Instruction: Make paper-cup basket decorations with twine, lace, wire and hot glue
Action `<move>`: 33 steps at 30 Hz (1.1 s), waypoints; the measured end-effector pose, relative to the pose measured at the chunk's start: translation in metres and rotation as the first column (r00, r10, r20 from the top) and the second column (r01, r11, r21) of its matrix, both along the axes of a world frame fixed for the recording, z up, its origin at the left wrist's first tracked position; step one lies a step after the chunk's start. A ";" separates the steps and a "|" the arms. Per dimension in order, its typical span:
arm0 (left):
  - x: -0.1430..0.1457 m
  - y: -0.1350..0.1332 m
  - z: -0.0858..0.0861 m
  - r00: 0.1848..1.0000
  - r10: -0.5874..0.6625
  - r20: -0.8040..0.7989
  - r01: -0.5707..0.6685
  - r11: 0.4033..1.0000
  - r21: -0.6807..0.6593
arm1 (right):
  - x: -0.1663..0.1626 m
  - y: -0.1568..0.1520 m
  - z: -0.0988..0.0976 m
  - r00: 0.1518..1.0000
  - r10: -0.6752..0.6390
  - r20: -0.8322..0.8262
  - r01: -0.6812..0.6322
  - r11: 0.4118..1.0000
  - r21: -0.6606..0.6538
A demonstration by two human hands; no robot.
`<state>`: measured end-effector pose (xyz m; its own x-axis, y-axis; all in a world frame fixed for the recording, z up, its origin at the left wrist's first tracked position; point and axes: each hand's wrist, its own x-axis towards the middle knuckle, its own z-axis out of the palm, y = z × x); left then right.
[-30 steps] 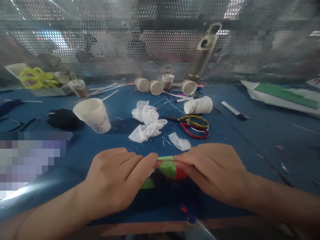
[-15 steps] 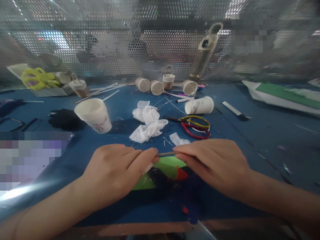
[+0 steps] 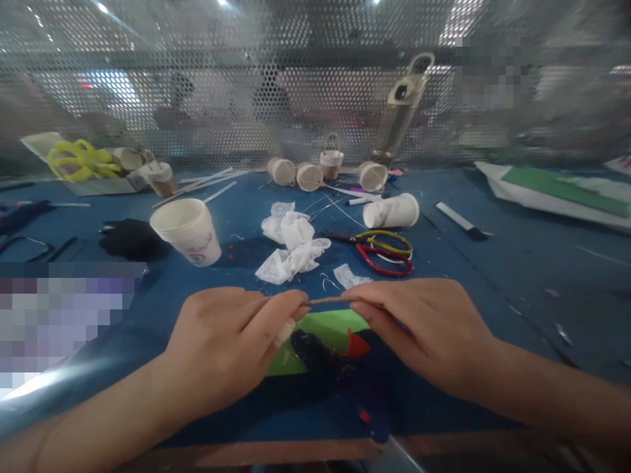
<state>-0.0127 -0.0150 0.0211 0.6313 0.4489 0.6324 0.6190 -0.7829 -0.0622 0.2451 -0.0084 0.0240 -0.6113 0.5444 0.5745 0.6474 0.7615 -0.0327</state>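
A short piece of brown twine (image 3: 328,300) is stretched level between my two hands. My left hand (image 3: 224,335) is closed, pinching the left end between thumb and finger. Something small and white (image 3: 284,334) shows at its fingers; whether it is held or worn I cannot tell. My right hand (image 3: 434,325), closed too, pinches the right end. Below the twine lies a bright green sheet (image 3: 320,323). A dark glue gun (image 3: 320,351) with red parts lies partly over it, its outline lost in shadow and a clear stick poking out toward me.
Beyond my hands lie crumpled white lace (image 3: 290,230) and red-and-yellow-handled scissors (image 3: 384,249). Stacked paper cups (image 3: 185,230) stand left; another cup (image 3: 392,211) lies on its side. Small twine-handled buckets (image 3: 331,164) and a bottle (image 3: 397,118) line the mesh screen (image 3: 296,85).
The view has shifted slightly, so things sit a little lower. The twine between my hands looks straighter and a bit longer. Both hands keep their pinch.
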 end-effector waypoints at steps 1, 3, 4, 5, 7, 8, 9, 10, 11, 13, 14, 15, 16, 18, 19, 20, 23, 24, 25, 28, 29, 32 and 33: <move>0.000 0.000 -0.001 1.000 0.008 0.020 -0.007 0.997 -0.083 | 0.001 0.002 0.000 1.000 -0.005 0.008 0.005 1.000 0.001; 0.000 -0.001 0.001 0.999 0.017 0.047 -0.003 0.960 -0.279 | 0.002 0.005 -0.001 1.000 0.001 0.016 -0.001 1.000 -0.004; 0.001 -0.002 0.003 0.998 0.012 0.063 0.014 0.921 -0.390 | 0.003 0.006 -0.002 1.000 0.004 0.017 -0.004 1.000 -0.006; 0.002 -0.002 0.007 0.996 0.006 0.085 0.037 0.864 -0.502 | 0.004 0.007 -0.003 1.000 0.009 0.018 -0.009 1.000 -0.005; 0.004 -0.002 0.016 0.987 0.022 0.158 0.100 0.683 -0.724 | 0.006 0.008 -0.004 1.000 0.022 0.022 -0.022 1.000 0.012; 0.005 -0.002 0.020 0.980 0.032 0.195 0.144 0.563 -0.814 | 0.007 0.008 -0.004 0.999 0.031 0.023 -0.032 0.999 0.022; 0.006 -0.001 0.024 0.975 0.047 0.217 0.170 0.467 -0.868 | 0.008 0.008 -0.005 0.999 0.048 0.025 -0.049 0.998 0.034; 0.006 0.000 0.027 0.967 0.076 0.244 0.192 0.414 -0.890 | 0.008 0.007 -0.005 0.997 0.072 0.026 -0.073 0.996 0.049; 0.006 0.002 0.030 0.958 0.096 0.270 0.221 0.353 -0.909 | 0.009 0.007 -0.004 0.995 0.100 0.024 -0.101 0.993 0.065; 0.003 0.005 0.031 0.937 0.121 0.327 0.297 0.217 -0.930 | 0.009 0.007 -0.003 0.987 0.156 0.029 -0.158 0.983 0.093; 0.001 0.007 0.031 0.928 0.124 0.351 0.335 0.132 -0.933 | 0.009 0.007 -0.002 0.983 0.178 0.035 -0.181 0.978 0.107; 0.000 0.008 0.030 0.922 0.125 0.367 0.364 0.049 -0.930 | 0.009 0.006 -0.001 0.980 0.193 0.044 -0.197 0.974 0.116; -0.002 0.009 0.029 0.917 0.126 0.379 0.385 -0.021 -0.923 | 0.009 0.006 0.000 0.978 0.202 0.056 -0.207 0.971 0.117; -0.004 0.011 0.028 0.917 0.117 0.381 0.392 -0.093 -0.915 | 0.009 0.005 0.000 0.975 0.209 0.079 -0.216 0.971 0.106; -0.005 0.012 0.028 0.920 0.109 0.376 0.387 -0.102 -0.917 | 0.008 0.005 0.001 0.974 0.210 0.084 -0.218 0.971 0.098; -0.005 0.012 0.028 0.924 0.104 0.369 0.379 -0.100 -0.920 | 0.008 0.004 0.001 0.973 0.213 0.085 -0.220 0.971 0.088; -0.004 0.013 0.029 0.936 0.095 0.338 0.345 -0.069 -0.936 | 0.008 0.003 0.001 0.979 0.203 0.030 -0.204 0.978 0.045; -0.004 0.013 0.029 0.937 0.093 0.336 0.341 -0.052 -0.939 | 0.008 0.004 0.001 0.982 0.188 -0.012 -0.188 0.982 0.000; -0.004 0.013 0.029 0.935 0.089 0.343 0.347 -0.030 -0.937 | 0.009 0.005 0.002 0.985 0.164 -0.058 -0.168 0.984 -0.066; -0.007 0.014 0.030 0.924 0.073 0.375 0.371 0.056 -0.927 | 0.011 0.011 0.003 0.984 0.122 -0.127 -0.154 0.949 -0.276; -0.008 0.014 0.031 0.920 0.062 0.387 0.381 0.087 -0.920 | 0.012 0.014 0.002 0.983 0.156 -0.098 -0.179 0.932 -0.314; -0.011 0.014 0.034 0.906 0.043 0.421 0.404 0.211 -0.890 | 0.013 0.020 0.002 0.928 0.361 0.098 -0.293 0.864 -0.409; -0.012 0.013 0.035 0.901 0.043 0.431 0.407 0.256 -0.877 | 0.012 0.021 0.003 0.896 0.415 0.156 -0.312 0.841 -0.442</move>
